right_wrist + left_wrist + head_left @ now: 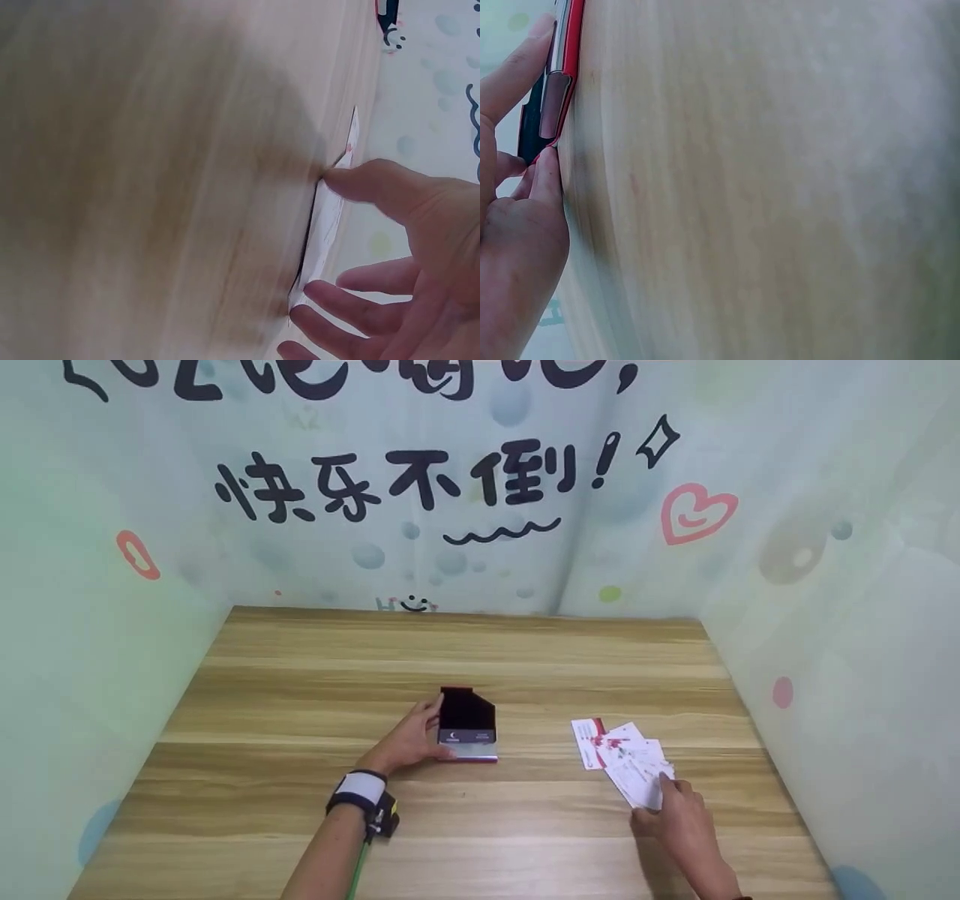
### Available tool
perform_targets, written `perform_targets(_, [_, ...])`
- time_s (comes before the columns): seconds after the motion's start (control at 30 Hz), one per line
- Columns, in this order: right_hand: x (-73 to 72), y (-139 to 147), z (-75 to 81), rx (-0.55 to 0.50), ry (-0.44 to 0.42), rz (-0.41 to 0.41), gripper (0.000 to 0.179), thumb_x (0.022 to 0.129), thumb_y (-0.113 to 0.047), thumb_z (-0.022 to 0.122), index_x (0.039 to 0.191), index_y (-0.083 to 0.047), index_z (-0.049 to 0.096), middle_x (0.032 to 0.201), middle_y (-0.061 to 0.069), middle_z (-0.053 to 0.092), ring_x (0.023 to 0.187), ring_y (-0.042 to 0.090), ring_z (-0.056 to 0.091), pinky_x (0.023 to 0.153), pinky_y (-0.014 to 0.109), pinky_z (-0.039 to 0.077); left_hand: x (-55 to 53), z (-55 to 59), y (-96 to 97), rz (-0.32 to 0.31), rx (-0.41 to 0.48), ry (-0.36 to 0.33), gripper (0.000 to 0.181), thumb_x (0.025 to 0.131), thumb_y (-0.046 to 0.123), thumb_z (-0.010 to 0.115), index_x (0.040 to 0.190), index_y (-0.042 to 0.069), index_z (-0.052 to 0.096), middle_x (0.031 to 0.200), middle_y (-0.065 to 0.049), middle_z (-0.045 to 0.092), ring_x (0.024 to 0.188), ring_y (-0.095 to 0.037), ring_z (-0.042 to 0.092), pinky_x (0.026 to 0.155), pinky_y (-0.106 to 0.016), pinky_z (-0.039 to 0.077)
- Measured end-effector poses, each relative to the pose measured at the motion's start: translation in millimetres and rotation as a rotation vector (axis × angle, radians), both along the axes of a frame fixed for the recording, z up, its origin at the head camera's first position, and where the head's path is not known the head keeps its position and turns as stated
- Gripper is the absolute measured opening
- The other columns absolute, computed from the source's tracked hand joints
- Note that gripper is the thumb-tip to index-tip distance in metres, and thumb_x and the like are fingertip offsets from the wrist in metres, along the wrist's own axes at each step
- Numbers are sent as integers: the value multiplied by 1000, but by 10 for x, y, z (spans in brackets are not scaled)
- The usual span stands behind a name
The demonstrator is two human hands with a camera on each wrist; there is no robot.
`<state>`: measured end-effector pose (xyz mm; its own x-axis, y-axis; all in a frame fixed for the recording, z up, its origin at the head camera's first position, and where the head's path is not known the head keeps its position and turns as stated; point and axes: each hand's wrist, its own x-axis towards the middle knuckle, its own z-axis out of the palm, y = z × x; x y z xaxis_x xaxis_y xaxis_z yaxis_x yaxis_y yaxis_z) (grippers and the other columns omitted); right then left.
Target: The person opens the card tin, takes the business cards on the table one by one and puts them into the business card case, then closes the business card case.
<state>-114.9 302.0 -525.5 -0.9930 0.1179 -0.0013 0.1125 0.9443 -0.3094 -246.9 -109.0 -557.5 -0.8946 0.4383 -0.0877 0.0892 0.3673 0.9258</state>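
Observation:
A card case (466,720) with a black open flap, a silver front and a red edge lies left of the table's middle. My left hand (409,742) grips it by its left side, the thumb at the near corner and the fingers along the flap. In the left wrist view the case's red edge (571,45) shows close over the wood. To the right, several white business cards (634,769) with red print lie fanned out and overlapping. My right hand (679,814) holds the nearest cards, with thumb (349,182) and fingertips (319,292) at opposite edges.
The wood-grain table (300,682) is bordered at the back and sides by a pale printed cloth (412,547) with black lettering. On the left wrist sits a strap (360,789) with a small black device (386,815) and a green cable.

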Motion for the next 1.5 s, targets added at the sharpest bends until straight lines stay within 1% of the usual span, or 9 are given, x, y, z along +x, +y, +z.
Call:
perform_targets(0.17, [-15, 6, 6, 23, 39, 21, 60, 73, -17, 82, 117, 16, 59, 103, 40, 59, 84, 48, 64, 72, 61, 56, -1, -7, -2, 20, -23, -6, 112, 77, 9, 86, 160, 2, 11, 162, -31, 13, 146, -42, 36, 122, -43, 33])
perform_targets(0.4, [-31, -5, 14, 59, 35, 22, 52, 72, -17, 79, 110, 14, 61, 95, 34, 61, 78, 43, 64, 68, 58, 55, 4, 8, 1, 19, -22, -12, 113, 76, 10, 86, 160, 2, 10, 163, -32, 8, 146, -43, 35, 121, -43, 34])
perform_targets(0.5, [-12, -14, -13, 79, 87, 41, 44, 71, -15, 79, 101, 12, 62, 89, 31, 61, 72, 42, 63, 62, 58, 54, 9, 6, 2, 6, -12, -4, 113, 76, 8, 86, 159, 0, 10, 161, -33, 12, 146, -44, 34, 122, -44, 33])
perform_targets(0.63, [17, -25, -52, 114, 221, 78, 38, 66, -13, 79, 91, 10, 61, 81, 29, 60, 64, 43, 60, 54, 58, 50, 7, 0, 9, -3, 5, 11, 112, 76, 6, 85, 158, -3, 9, 158, -34, 17, 144, -46, 35, 122, -45, 33])
perform_targets(0.73, [27, -45, -62, 141, 271, 98, 43, 66, -13, 80, 96, 11, 61, 85, 31, 60, 66, 44, 60, 56, 59, 48, 9, -2, 8, 1, 8, 10, 112, 76, 6, 85, 158, -2, 10, 158, -34, 16, 144, -46, 36, 122, -45, 33])
perform_targets(0.9, [36, -70, -74, 179, 279, 117, 50, 67, -10, 80, 108, 11, 62, 96, 33, 62, 75, 46, 61, 62, 58, 48, 9, 5, 2, 5, 0, 6, 112, 77, 6, 85, 159, -2, 10, 160, -35, 13, 144, -46, 37, 121, -45, 34])
perform_targets(1.13, [37, -140, -149, 223, 450, 169, 52, 62, -11, 82, 106, 11, 63, 92, 29, 63, 70, 44, 60, 57, 56, 48, 14, 9, -6, 0, -12, 35, 111, 76, 5, 85, 158, -3, 11, 159, -35, 15, 143, -46, 38, 121, -44, 35])
perform_targets(1.4, [-14, -225, -155, 247, 470, 213, 55, 64, -12, 82, 110, 11, 65, 99, 28, 65, 82, 44, 64, 62, 54, 49, 16, -20, -12, -11, -10, 54, 110, 77, 6, 85, 158, -5, 10, 158, -34, 16, 143, -47, 37, 121, -46, 33])
perform_targets(1.5, [-49, -244, -149, 254, 532, 237, 56, 61, -12, 83, 108, 11, 66, 96, 26, 65, 78, 44, 64, 60, 54, 49, 7, -23, -14, -18, 12, 52, 111, 77, 5, 84, 157, -6, 9, 157, -35, 16, 144, -47, 35, 121, -46, 32])
